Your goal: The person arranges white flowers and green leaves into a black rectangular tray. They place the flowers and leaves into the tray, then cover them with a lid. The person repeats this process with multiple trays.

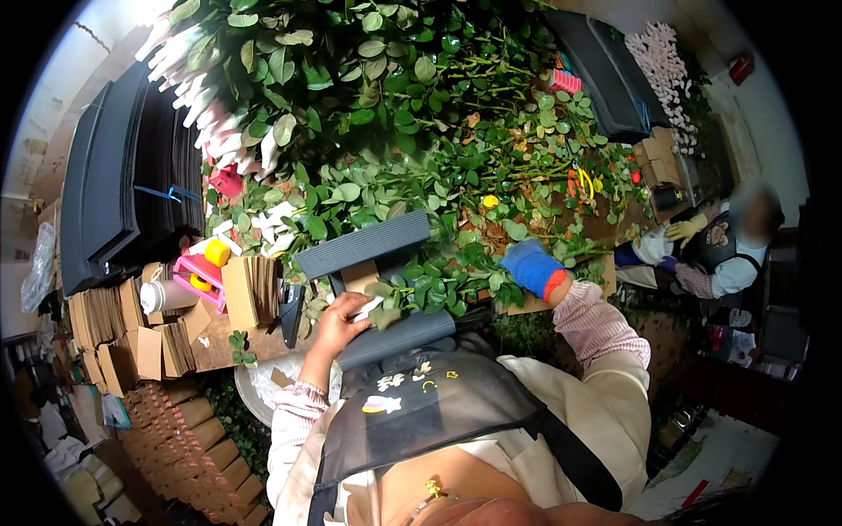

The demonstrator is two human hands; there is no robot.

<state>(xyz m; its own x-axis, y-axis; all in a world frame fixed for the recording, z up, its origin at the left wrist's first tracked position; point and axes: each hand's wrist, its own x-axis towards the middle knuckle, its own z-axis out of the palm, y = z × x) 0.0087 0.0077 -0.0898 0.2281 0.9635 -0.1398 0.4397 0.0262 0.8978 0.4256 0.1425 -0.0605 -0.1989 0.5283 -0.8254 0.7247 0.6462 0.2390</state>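
My bare left hand [344,320] grips a small white piece, perhaps a wrapped flower head [375,302], at the end of leafy rose stems [434,285]. These lie over a dark grey corrugated pad [395,340] at the bench's near edge. Another grey ribbed strip [360,244] rests just beyond, above a piece of cardboard [358,277]. My right hand [531,266], in a blue knitted glove with an orange cuff, is closed around the stems farther right; its fingertips are partly hidden.
Leafy stems [386,79] cover the bench, with white-wrapped heads [197,83] at back left. Grey sheets [118,175], cardboard pieces [246,289] and a pink tape dispenser [197,285] stand left. Yellow-handled cutters [586,184] lie right. Another person [719,254] works at the far right.
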